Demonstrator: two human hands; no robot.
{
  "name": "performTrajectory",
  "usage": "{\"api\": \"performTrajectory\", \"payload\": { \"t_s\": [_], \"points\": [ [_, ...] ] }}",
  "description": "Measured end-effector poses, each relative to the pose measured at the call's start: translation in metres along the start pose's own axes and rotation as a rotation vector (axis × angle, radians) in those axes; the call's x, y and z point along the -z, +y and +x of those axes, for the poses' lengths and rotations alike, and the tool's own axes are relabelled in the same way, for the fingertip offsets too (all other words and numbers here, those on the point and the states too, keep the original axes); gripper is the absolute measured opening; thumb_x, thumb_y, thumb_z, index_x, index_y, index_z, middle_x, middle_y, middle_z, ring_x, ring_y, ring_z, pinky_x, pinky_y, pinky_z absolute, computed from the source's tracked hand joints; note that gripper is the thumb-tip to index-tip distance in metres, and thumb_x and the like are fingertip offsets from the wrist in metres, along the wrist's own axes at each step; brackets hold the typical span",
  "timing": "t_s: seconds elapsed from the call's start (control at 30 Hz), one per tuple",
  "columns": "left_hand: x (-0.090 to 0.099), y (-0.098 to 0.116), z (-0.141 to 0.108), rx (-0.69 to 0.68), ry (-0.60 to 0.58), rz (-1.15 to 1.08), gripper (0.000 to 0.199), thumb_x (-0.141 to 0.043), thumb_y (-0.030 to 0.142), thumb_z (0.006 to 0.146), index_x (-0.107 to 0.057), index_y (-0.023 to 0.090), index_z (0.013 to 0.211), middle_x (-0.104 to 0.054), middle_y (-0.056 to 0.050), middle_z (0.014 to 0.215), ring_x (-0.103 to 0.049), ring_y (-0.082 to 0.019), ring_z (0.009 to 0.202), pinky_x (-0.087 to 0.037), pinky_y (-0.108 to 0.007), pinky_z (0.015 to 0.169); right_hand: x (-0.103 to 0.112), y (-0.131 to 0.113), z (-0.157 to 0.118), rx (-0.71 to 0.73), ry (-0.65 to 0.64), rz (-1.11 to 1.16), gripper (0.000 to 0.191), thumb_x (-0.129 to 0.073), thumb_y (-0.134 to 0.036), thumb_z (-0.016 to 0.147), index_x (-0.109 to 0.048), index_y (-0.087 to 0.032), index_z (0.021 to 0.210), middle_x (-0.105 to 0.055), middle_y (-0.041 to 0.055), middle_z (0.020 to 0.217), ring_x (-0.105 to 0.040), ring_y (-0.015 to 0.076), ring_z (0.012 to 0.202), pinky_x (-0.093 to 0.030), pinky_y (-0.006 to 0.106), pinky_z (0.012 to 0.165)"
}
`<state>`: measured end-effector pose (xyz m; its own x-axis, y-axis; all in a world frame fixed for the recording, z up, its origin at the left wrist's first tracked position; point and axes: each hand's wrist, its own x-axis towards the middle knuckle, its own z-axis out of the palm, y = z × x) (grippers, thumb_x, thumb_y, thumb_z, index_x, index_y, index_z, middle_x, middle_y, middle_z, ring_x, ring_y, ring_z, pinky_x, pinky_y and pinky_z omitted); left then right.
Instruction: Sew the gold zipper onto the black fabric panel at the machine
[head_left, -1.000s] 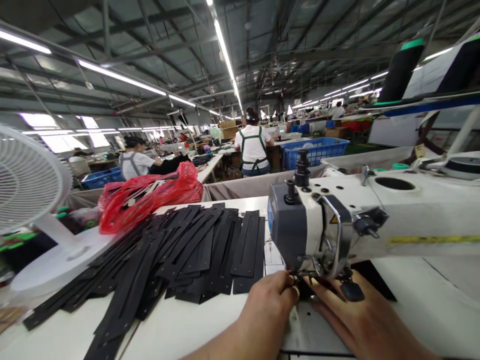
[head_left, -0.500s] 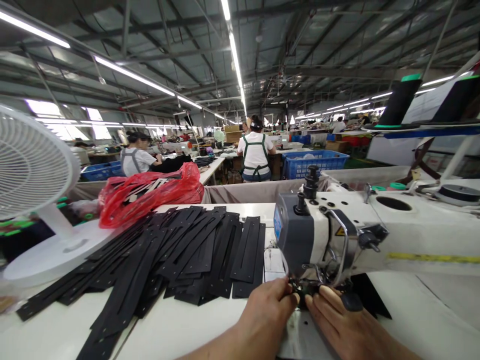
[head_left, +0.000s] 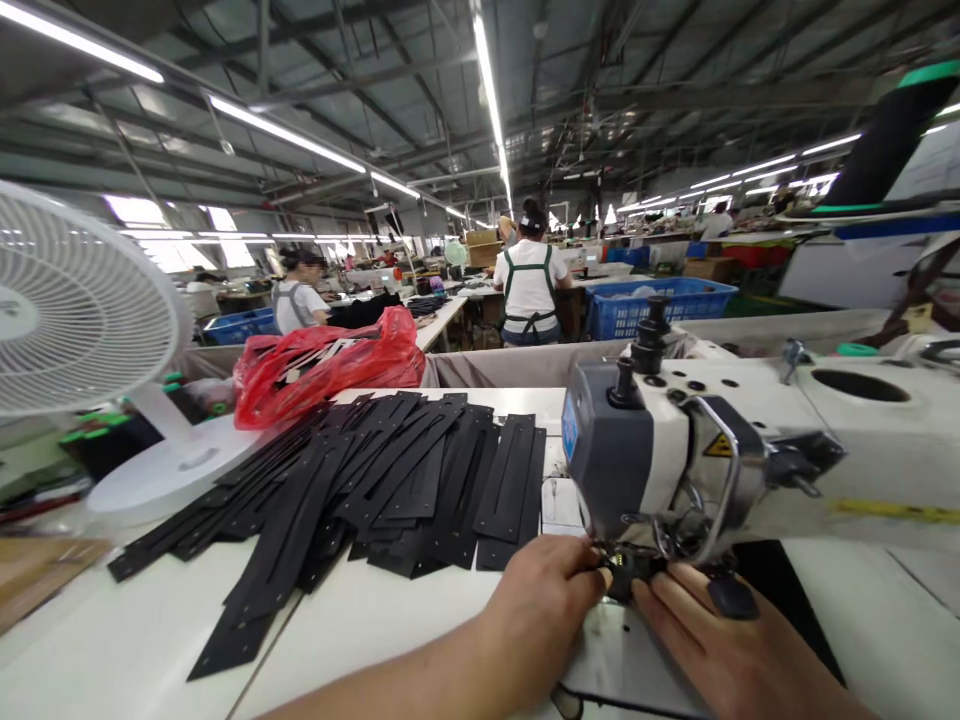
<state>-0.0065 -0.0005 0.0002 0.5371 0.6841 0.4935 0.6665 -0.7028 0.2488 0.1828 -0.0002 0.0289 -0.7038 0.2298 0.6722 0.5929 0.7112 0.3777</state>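
At the needle area of the sewing machine (head_left: 609, 440), my left hand (head_left: 544, 590) pinches a small black piece (head_left: 621, 582) between thumb and fingers. From the other side my right hand (head_left: 724, 625) grips it, fingers pressed together beneath the machine head. Most of that piece is hidden by the hands and the presser parts. Dark flat material (head_left: 787, 590) shows beyond my right hand; whether it is the same piece I cannot tell. Left of the machine lies a spread pile of black slotted strips (head_left: 405, 480) with small holes at their ends.
A white fan (head_left: 176, 455) stands at the left, with a red plastic bag (head_left: 330, 370) behind the strips. Brown cardboard (head_left: 45, 570) lies at the left edge. Farther off are a blue crate (head_left: 660, 305) and a co-worker in an apron (head_left: 529, 280) seen from behind.
The view has shifted, so the strips, bag and fan appear farther right and slightly higher. Both hands stay at the needle area on the black piece.
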Motion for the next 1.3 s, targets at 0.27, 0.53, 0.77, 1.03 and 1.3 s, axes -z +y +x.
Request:
{"api": "performTrajectory", "payload": {
  "t_s": [0.27, 0.53, 0.77, 1.03, 1.3],
  "points": [
    [0.004, 0.005, -0.002, 0.005, 0.105, 0.007, 0.015, -0.050, 0.017, 0.087, -0.065, 0.018, 0.090, -0.064, -0.007, 0.094, -0.059, -0.018, 0.082, -0.049, -0.032, 0.073, -0.008, 0.000, -0.018, -0.281, -0.066, 0.109, 0.031, -0.033, -0.018, 0.093, -0.064, -0.017, 0.089, -0.067, 0.0069, 0.081, -0.061, 0.0194, 0.075, -0.049, 0.032, 0.068],
    [0.006, 0.006, -0.001, -0.031, 0.047, 0.043, 0.017, -0.048, 0.017, 0.090, -0.065, 0.016, 0.090, -0.067, -0.009, 0.099, -0.062, -0.018, 0.090, -0.046, -0.039, 0.087, -0.006, -0.003, -0.018, -0.312, -0.180, 0.141, 0.026, -0.040, -0.016, 0.090, -0.066, -0.015, 0.086, -0.067, 0.0092, 0.080, -0.062, 0.0224, 0.074, -0.048, 0.035, 0.064],
    [0.006, 0.005, -0.002, -0.038, 0.011, 0.024, 0.013, -0.050, 0.015, 0.089, -0.063, 0.016, 0.092, -0.067, -0.007, 0.103, -0.061, -0.019, 0.100, -0.040, -0.043, 0.097, -0.005, -0.001, -0.017, -0.313, -0.189, 0.171, 0.024, -0.042, -0.018, 0.089, -0.066, -0.014, 0.090, -0.067, 0.0083, 0.083, -0.059, 0.0222, 0.074, -0.047, 0.034, 0.065],
    [0.007, 0.004, 0.002, -0.059, 0.012, 0.058, 0.013, -0.051, 0.016, 0.088, -0.063, 0.016, 0.089, -0.067, -0.007, 0.097, -0.062, -0.017, 0.093, -0.042, -0.043, 0.096, -0.009, -0.002, -0.021, -0.345, -0.140, 0.141, 0.029, -0.039, -0.019, 0.090, -0.068, -0.016, 0.086, -0.065, 0.0087, 0.076, -0.057, 0.0208, 0.071, -0.046, 0.033, 0.065],
    [0.000, 0.003, 0.002, -0.052, 0.070, 0.023, 0.011, -0.052, 0.014, 0.086, -0.063, 0.017, 0.083, -0.067, -0.004, 0.087, -0.063, -0.016, 0.079, -0.041, -0.042, 0.093, -0.012, -0.002, -0.026, -0.382, -0.153, 0.213, 0.022, -0.045, -0.018, 0.087, -0.066, -0.018, 0.083, -0.064, 0.0073, 0.079, -0.058, 0.0202, 0.073, -0.047, 0.032, 0.066]
  ]
}}
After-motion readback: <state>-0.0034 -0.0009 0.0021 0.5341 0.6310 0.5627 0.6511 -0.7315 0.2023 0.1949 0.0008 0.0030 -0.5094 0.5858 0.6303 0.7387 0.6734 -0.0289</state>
